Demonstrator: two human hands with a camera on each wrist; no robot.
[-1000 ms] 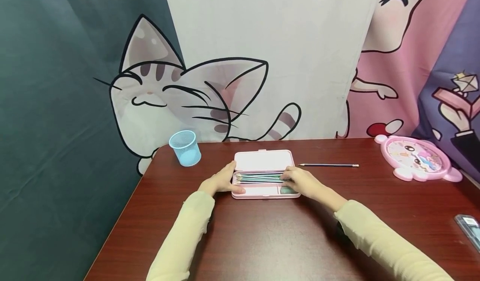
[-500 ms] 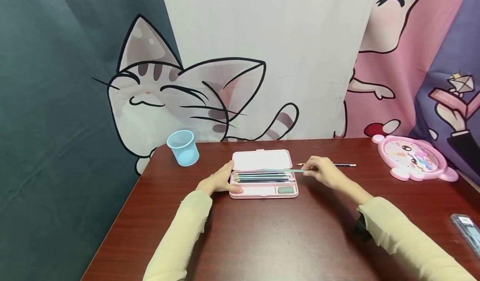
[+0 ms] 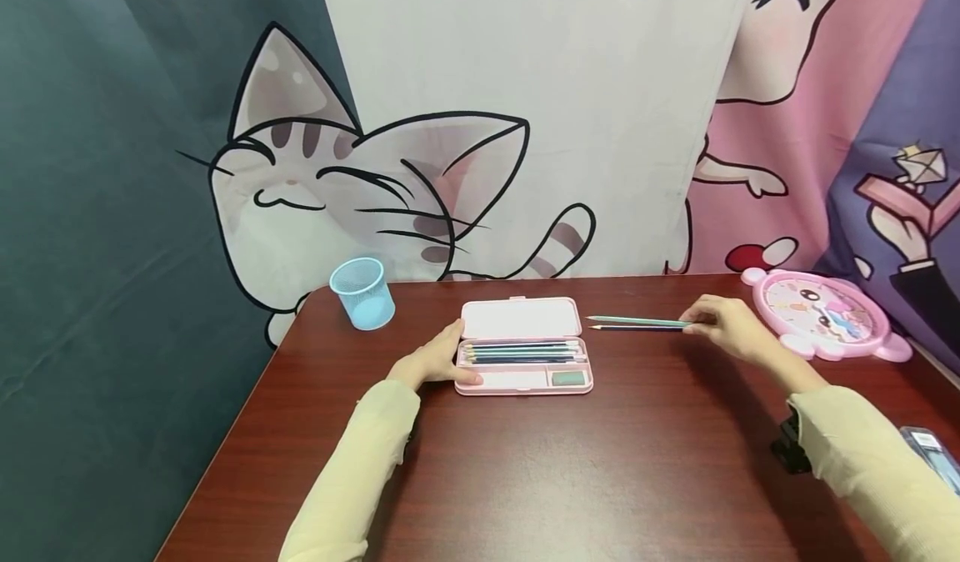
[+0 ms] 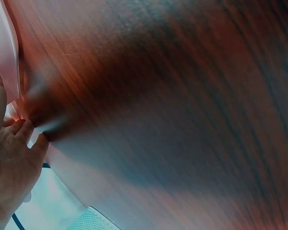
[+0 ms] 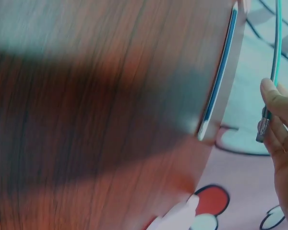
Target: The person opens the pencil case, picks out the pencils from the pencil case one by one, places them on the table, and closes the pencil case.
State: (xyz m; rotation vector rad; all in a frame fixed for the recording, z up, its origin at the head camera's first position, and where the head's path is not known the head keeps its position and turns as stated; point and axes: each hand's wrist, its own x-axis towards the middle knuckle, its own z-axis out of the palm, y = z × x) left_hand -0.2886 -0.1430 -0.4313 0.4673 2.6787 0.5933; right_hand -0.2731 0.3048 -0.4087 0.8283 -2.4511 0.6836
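A pink pencil case (image 3: 525,392) lies with its lid (image 3: 521,318) folded back, holding several pencils (image 3: 517,352) and a green eraser (image 3: 568,378). My left hand (image 3: 429,363) holds the case's left end, thumb over the front rim and fingers beside the lid hinge. To the right, my right hand (image 3: 726,327) pinches a green pencil (image 5: 277,52) near its dark end, point facing left. Parallel to it, a dark blue pencil (image 5: 221,72) lies on the table; in the right wrist view the green one is raised away from it.
A light blue mesh cup (image 3: 363,295) stands at the table's back left. At the back right is a pink cartoon clock (image 3: 821,316). A clear package (image 3: 932,455) lies by the right edge, partly behind the sleeve. Printed curtains hang behind the table.
My right hand has taken a green pencil out of the case and carried it right, over beside the dark blue pencil. The left hand has stayed on the case.
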